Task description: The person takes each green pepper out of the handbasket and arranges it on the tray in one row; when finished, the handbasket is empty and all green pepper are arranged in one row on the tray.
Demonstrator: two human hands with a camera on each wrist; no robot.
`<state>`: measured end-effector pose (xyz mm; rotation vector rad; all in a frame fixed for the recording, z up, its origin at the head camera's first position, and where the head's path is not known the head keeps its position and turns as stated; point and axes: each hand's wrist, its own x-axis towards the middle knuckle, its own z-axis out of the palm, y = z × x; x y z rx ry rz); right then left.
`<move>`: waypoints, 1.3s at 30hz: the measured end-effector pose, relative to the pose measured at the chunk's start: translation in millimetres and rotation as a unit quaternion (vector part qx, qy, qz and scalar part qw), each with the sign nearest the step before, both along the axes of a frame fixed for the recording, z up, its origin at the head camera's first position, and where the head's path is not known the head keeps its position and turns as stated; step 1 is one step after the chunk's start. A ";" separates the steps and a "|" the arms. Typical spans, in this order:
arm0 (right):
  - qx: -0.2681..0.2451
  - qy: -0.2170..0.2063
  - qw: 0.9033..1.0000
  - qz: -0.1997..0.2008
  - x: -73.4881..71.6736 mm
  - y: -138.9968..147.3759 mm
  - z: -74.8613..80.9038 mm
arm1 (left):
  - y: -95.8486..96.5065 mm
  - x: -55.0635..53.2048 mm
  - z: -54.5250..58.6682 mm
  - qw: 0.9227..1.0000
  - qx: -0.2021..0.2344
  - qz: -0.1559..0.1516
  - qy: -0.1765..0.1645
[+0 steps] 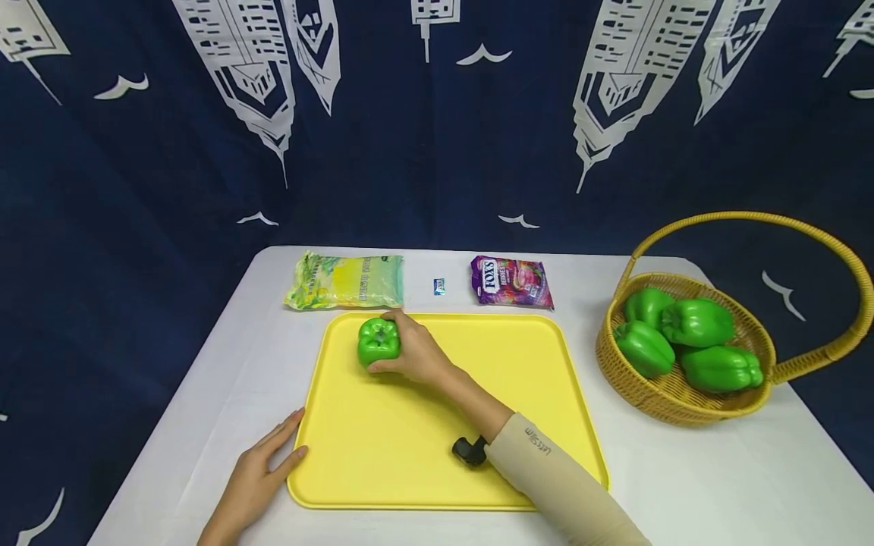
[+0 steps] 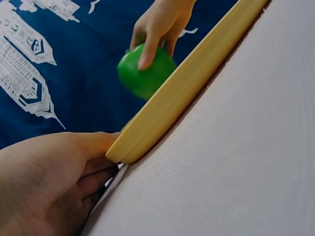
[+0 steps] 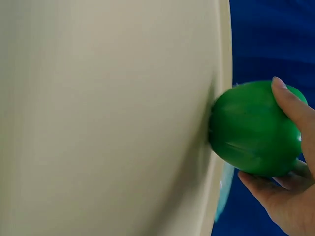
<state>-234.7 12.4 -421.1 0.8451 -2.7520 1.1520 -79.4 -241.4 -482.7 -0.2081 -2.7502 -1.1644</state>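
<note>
My right hand grips a green bell pepper at the far left part of the yellow tray. In the right wrist view the thumb and fingers lie around the bell pepper, close to the tray's rim; whether its underside touches the tray I cannot tell. With extended fingers, my left hand touches the tray's left edge near its front corner. The left wrist view shows that hand's thumb against the yellow rim. More green bell peppers lie in a wicker basket at the right.
Behind the tray lie a yellow-green packet, a small blue-and-white piece and a purple FOX'S candy bag. The basket's tall handle arches up on the right. A white cloth covers the table, with a dark blue curtain behind.
</note>
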 end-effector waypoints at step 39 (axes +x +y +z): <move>0.069 0.054 0.996 -0.023 12.3 -72.6 -0.9 | 0.2 -0.8 1.4 0.999 -0.011 0.004 -0.037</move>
